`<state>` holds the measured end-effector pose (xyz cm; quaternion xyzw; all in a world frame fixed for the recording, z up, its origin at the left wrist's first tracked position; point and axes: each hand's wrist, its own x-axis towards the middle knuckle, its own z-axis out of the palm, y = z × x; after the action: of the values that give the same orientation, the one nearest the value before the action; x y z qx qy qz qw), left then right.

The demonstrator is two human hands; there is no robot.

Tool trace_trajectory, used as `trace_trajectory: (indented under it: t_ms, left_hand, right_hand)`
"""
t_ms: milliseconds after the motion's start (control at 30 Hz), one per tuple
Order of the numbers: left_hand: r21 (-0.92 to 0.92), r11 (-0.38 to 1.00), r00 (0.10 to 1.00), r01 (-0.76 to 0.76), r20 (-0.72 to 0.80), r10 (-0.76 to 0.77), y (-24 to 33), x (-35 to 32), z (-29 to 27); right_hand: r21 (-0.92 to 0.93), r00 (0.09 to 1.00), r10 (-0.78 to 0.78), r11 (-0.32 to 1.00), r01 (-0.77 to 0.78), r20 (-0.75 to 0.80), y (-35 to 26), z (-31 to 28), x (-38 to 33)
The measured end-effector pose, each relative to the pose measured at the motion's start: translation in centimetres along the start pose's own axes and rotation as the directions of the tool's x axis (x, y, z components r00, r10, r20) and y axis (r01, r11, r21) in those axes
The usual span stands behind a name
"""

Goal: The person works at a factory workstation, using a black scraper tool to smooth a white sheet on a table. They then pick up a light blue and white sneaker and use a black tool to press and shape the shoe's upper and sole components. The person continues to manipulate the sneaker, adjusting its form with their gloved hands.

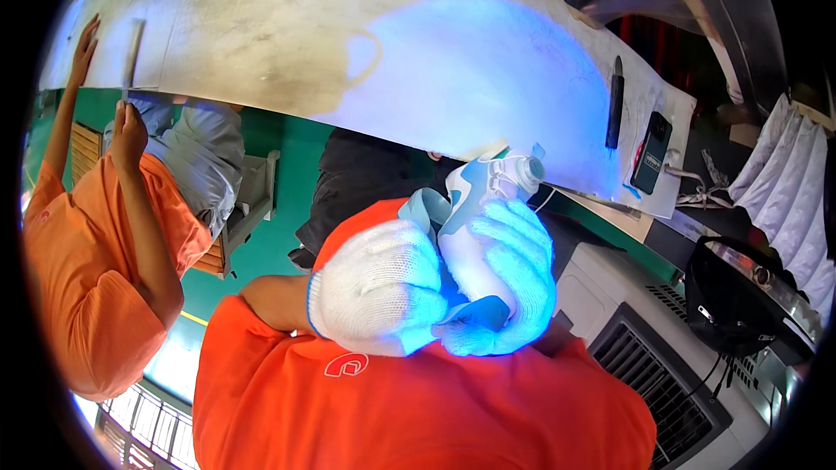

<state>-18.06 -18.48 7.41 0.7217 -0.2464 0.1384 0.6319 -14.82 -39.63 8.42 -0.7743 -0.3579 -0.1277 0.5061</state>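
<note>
A sneaker (470,239), white with pale blue-grey panels, is held up in front of my chest, below the table's near edge. Its laced part points up and away from me. Wrapped round its right side is my right hand (522,270), in a white knit glove lit strongly blue. My left hand (374,289), gloved the same way, is curled closed against the shoe's left side. A blue-grey flap sticks out above the left fingers, and another blue-grey part shows low between the hands. The left fingertips are partly hidden.
A long pale table (261,43) runs across the top, with a round blue glow on it. At its right lie a black slim tool (616,104) and a dark phone (651,152). A black bag (727,296) rests on a grey-white vented machine (601,292). A co-worker (104,278) sits left.
</note>
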Motion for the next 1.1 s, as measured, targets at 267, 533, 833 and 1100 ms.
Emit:
trace_trajectory:
  t_ms: [267, 533, 833, 1100]
  left_hand:
    - [-0.004, 0.997, 0.948, -0.075, 0.31, 0.073, -0.4, 5.2, 2.4]
    - [0.024, 0.991, 0.81, 0.129, 0.574, -0.119, 0.2, 6.4, 5.2]
    - [-0.091, 0.987, 0.937, 0.132, 0.336, -0.094, -0.1, 4.7, 9.2]
    - [0.007, 0.996, 0.94, 0.086, 0.332, -0.084, -0.7, 3.4, 11.9]
  right_hand:
    - [0.289, 0.999, 0.01, 0.957, -0.019, 0.034, 0.8, -5.1, -0.1]
    - [0.197, 0.966, 0.151, 0.974, -0.11, -0.208, -0.6, -5.2, -3.4]
    - [0.08, 0.972, 0.096, 0.994, -0.081, -0.213, 0.3, -6.1, -7.4]
    - [0.213, 0.844, 0.524, 0.842, -0.495, -0.111, -2.0, -9.1, -11.7]
